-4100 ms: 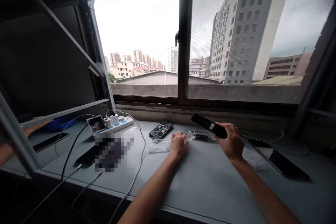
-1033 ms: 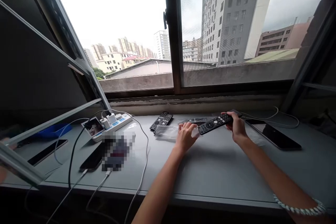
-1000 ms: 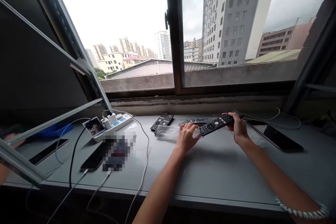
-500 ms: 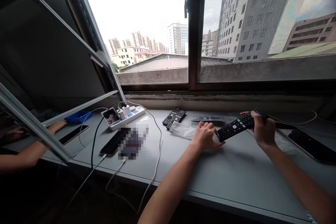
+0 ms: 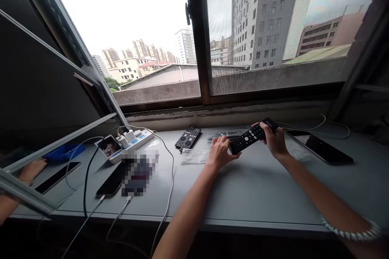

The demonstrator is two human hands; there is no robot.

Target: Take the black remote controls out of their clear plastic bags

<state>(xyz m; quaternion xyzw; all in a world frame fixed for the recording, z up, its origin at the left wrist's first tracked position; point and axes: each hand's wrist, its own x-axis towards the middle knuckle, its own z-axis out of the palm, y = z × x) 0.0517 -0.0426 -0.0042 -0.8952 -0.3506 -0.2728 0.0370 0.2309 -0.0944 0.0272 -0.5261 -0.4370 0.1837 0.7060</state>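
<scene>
A black remote control (image 5: pixel 247 137) with white-marked buttons is held tilted above the table, its far end raised to the right. My right hand (image 5: pixel 275 141) grips its upper part, thumb over the button side. My left hand (image 5: pixel 219 151) is closed around its lower end, thumb at the near edge and fingers bent on the far side; the fingertips are partly hidden. Beside the left hand lies a clear plastic bag (image 5: pixel 194 156). Two more black remote controls (image 5: pixel 189 137) lie side by side behind it, and a bagged remote control (image 5: pixel 226 134) lies behind my hands.
A power strip (image 5: pixel 133 144) with plugged-in chargers stands at the left, cables trailing over the table edge. A phone (image 5: pixel 114 180) lies beside a blurred-out item. A large dark phone or tablet (image 5: pixel 322 147) is at the right. Another person's hand (image 5: pixel 32 170) rests beyond the metal frame (image 5: pixel 88 73).
The view has swung to the right, so everything sits further left in it. The remote control remains between both hands and now slants a little more steeply.
</scene>
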